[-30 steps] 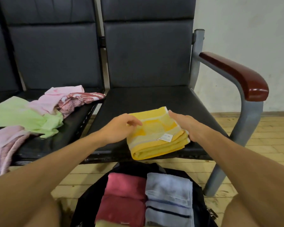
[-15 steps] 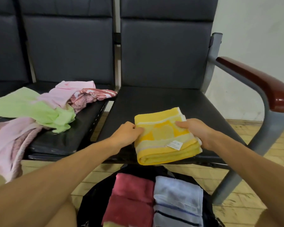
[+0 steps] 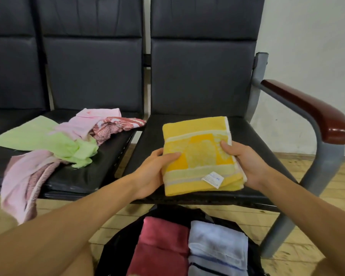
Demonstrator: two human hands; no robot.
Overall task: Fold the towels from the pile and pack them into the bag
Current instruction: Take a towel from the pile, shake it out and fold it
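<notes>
A row of black padded leather bench seats (image 3: 153,132) is standing on a pale wooden plank floor (image 3: 337,186). A loose pile of green, pink and red-patterned cloth towels (image 3: 68,140) is lying across the seats left of the end one, one pink towel hanging over the front edge. An open black fabric bag (image 3: 116,255) is sitting on the floor
</notes>
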